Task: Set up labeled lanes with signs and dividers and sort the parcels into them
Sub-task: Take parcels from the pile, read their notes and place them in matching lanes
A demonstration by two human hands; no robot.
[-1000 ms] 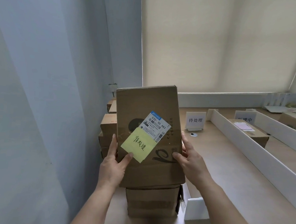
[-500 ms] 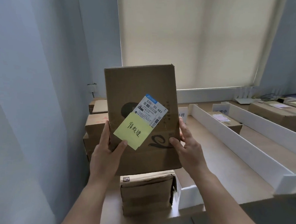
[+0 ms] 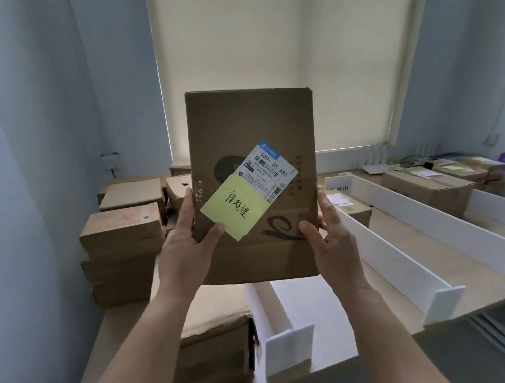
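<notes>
I hold a flat brown cardboard parcel (image 3: 250, 132) upright in front of me, above the table. It carries a white shipping label (image 3: 268, 170) and a yellow sticky note (image 3: 235, 209) with handwriting. My left hand (image 3: 188, 246) grips its left edge, thumb on the note's corner. My right hand (image 3: 329, 242) grips its right edge, thumb on the front. White dividers (image 3: 388, 257) form lanes on the table to the right. A white lane sign (image 3: 337, 187) peeks out behind the parcel's right edge.
A stack of brown boxes (image 3: 123, 237) stands at the left by the wall. Another box (image 3: 217, 344) lies under my arms, beside a short white divider (image 3: 288, 345). More parcels (image 3: 427, 188) lie in the lanes at the right. The table's front edge (image 3: 473, 308) runs at lower right.
The view has swung to the right and drawn closer, showing more lanes and parcels at the right. The parcel stays held upright in both hands, now further right over the table.
</notes>
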